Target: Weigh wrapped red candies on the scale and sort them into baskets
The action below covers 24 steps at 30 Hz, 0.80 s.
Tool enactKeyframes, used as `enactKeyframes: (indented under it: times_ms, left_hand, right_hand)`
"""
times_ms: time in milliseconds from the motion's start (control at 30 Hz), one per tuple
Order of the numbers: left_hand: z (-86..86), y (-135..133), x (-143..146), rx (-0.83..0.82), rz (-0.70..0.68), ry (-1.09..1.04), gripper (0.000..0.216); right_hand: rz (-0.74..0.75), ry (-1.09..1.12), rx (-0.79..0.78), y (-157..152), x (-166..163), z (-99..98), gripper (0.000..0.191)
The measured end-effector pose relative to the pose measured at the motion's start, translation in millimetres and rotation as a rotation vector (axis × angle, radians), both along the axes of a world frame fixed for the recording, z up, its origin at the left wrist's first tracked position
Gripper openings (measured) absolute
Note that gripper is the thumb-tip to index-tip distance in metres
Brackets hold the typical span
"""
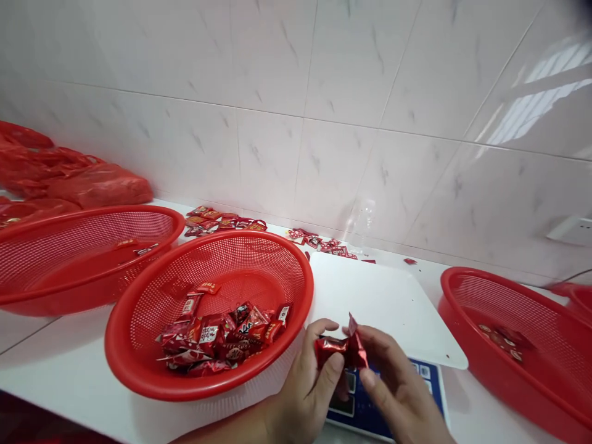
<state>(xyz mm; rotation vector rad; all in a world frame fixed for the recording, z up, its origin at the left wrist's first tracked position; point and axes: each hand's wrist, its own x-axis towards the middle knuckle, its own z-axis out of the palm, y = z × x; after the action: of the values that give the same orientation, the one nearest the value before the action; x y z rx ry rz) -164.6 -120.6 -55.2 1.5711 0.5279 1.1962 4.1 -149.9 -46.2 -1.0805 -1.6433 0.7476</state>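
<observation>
While both pinch it, red wrapped candy point(341, 350) sits between left hand point(305, 388), right hand point(398, 388), above scale point(370, 407).

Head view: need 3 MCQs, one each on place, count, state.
1. Where is the basket holding the big pile of wrapped candies?
A. far right
B. middle, left of the scale
C. on the scale

2. How many red mesh baskets plainly show?
A. one
B. three
C. five

3. The red foil packet is
A. held by both hands
B. lying on the scale
C. in a basket

B: the middle basket sits left of the scale.
B: left, middle, right.
A: left hand and right hand pinch the red foil packet.
</observation>
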Motion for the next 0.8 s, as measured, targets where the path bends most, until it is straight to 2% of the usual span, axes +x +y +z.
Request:
enactKeyframes:
  times_ms: [100,233,367,500,633,800]
  left_hand:
    - [3.9,5,-7,0.236,-0.042,0.138,0.045]
    - [4.9,11,-11,0.322,-0.159,0.238,0.054]
    - [-3.5,10,-6,0.424,-0.150,0.222,0.064]
    - [-6.6,8,-4,0.475,-0.104,0.248,0.062]
    - [-3.8,9,-5,0.505,-0.098,0.281,0.059]
    - [-5.5,12,-6,0.567,-0.099,0.287,0.057]
  right_hand:
    - [-0.097,0.041,0.015,-11,-18,-13.6,0.047]
    - [-0.178,0.005,0.053,-11,-22,-15.4,0.038]
    - [-0.329,-0.008,0.124,-3,0,-2.8,0.031]
    - [-0.523,-0.169,0.173,15,31,10.5,0.032]
    - [-0.550,-0.327,0.194,29,47,11.1,0.037]
    - [-0.621,-0.389,0.161,27,51,4.0,0.036]
